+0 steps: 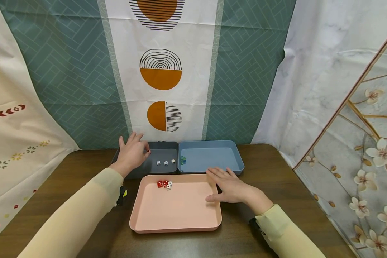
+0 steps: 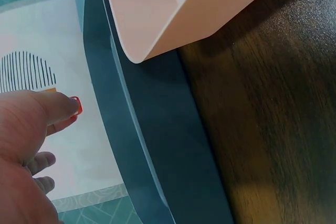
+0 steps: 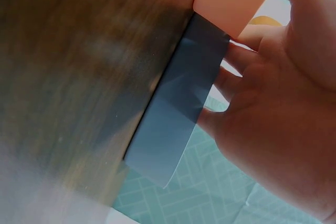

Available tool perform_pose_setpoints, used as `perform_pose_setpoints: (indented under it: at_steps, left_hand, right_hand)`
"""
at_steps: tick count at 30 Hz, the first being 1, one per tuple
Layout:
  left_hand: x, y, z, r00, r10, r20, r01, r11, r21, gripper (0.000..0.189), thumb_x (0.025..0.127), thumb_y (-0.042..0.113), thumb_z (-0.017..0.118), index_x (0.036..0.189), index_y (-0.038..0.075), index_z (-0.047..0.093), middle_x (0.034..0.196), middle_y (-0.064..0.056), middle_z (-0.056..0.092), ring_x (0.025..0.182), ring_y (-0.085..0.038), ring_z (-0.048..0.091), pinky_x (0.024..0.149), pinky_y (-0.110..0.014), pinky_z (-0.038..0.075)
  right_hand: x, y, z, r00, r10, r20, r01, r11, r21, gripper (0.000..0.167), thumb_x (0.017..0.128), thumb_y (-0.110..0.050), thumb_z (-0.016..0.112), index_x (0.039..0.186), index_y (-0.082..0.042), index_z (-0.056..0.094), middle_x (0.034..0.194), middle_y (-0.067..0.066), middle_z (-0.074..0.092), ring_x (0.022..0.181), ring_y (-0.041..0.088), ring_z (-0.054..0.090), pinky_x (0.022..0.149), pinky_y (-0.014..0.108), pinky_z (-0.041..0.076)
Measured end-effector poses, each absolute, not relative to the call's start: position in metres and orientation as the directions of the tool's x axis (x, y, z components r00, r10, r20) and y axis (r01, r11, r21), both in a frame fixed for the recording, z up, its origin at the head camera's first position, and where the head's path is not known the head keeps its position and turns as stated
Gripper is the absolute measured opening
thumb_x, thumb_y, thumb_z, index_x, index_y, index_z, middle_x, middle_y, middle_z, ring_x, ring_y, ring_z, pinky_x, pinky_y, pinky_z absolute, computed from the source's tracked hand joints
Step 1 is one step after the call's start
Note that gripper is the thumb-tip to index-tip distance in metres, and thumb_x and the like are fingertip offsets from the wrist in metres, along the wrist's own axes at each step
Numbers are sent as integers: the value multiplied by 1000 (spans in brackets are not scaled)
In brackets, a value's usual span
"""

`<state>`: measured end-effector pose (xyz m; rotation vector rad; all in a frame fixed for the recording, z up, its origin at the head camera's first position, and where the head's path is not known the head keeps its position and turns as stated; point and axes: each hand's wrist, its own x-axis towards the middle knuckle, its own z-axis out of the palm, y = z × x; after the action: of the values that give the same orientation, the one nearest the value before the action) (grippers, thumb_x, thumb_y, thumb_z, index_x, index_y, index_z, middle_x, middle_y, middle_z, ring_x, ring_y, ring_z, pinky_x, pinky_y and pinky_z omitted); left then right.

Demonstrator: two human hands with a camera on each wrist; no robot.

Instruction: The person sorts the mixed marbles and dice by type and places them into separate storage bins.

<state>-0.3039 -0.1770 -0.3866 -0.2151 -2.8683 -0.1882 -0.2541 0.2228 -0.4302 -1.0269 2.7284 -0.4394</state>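
My left hand pinches a red die between thumb and index finger, the other fingers spread. It is over the dark grey tray, in which a few white dice lie. In front stands the pink tray, with red dice and white dice grouped near its far edge. Over the right rim of the pink tray, my right hand lies with fingers extended and holds nothing. In the right wrist view its palm and part of the fingers show beside the trays.
A blue tray stands right of the dark grey one, with several green and blue dice at its left side. All three trays are on a brown wooden table. Patterned cloths hang behind and at the sides.
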Motion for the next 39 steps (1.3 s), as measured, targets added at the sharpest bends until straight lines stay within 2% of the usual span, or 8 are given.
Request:
perform_pose_setpoints:
  at_steps: [4,11,19,30,39]
  left_hand:
    - [-305,-178,-389,-955,128,266,163,980,116,7,99,15,84,103,10,82,170,-30,39,164,-52,20,123,-84,2]
    - [-307,-179,-388,-954,131,270,168,979,119,19,100,16,83,116,7,81,173,-29,35,163,-52,20,123,-84,2]
    - [-303,-177,-387,-949,136,284,176,977,119,20,99,15,84,118,7,82,171,-29,39,163,-52,23,124,-83,3]
    - [-289,-166,-388,-936,211,282,244,966,85,27,99,17,84,125,10,82,171,-25,42,163,-49,26,124,-83,6]
    - [-278,-162,-392,-925,258,278,297,949,106,27,98,18,85,124,9,83,168,-26,45,162,-50,26,124,-83,6]
  right_hand:
    - [-254,223,-430,-742,-665,-80,-606,718,-343,103,102,-63,72,176,-6,27,181,15,24,168,39,18,133,67,5]
    - [-254,223,-430,-741,-667,-78,-609,717,-340,103,102,-63,72,175,-6,27,181,16,25,168,39,19,133,67,5]
    - [-255,223,-432,-746,-661,-77,-602,720,-347,105,102,-65,72,175,-6,27,181,16,24,168,38,19,133,67,6]
    - [-257,224,-434,-745,-662,-83,-605,722,-336,104,102,-65,71,176,-8,26,182,13,23,169,36,16,133,64,3]
    - [-258,223,-433,-743,-665,-83,-608,721,-331,103,102,-65,71,176,-8,27,182,13,24,169,36,17,133,65,4]
